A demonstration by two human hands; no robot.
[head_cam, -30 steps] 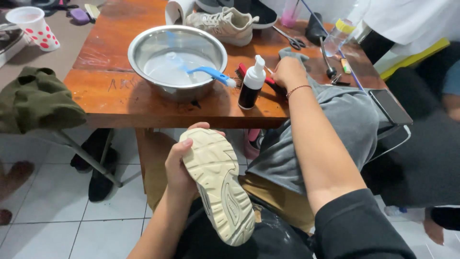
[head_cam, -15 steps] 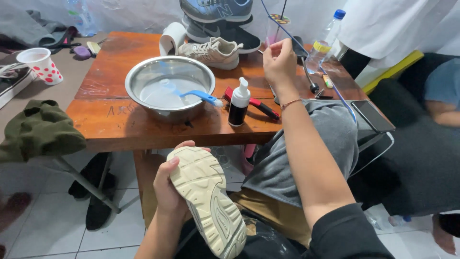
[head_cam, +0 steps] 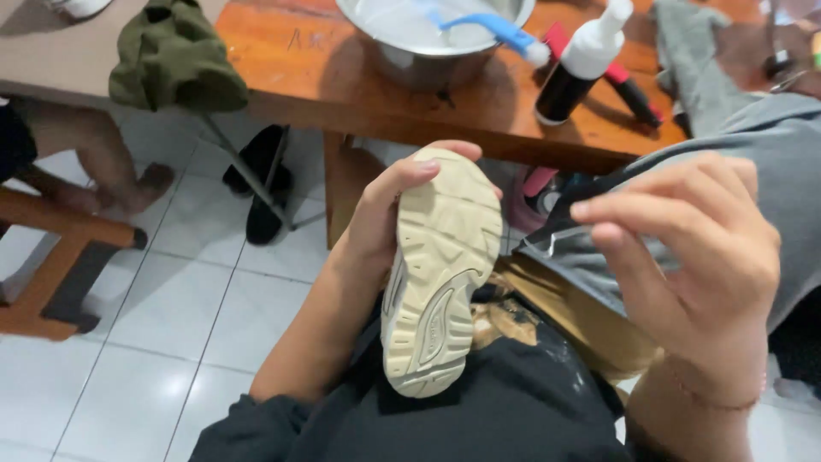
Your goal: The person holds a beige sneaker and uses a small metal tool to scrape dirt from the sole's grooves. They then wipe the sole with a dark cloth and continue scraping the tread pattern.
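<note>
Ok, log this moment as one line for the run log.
left hand: grips shoe, sole up | right hand: empty, beside shoe | table: metal bowl, blue brush, bottle

White tiled floor (head_cam: 162, 316) runs under a reddish wooden table (head_cam: 342, 85). A second, pale tabletop (head_cam: 51, 60) adjoins it at left. A wooden stool or bench (head_cam: 60, 257), only partly in view, stands lower left.

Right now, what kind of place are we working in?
Probably a home or small shoe-cleaning corner: a wooden table with a metal bowl, brush and pump bottle, white floor tiles, and a sneaker in the left hand.
</note>
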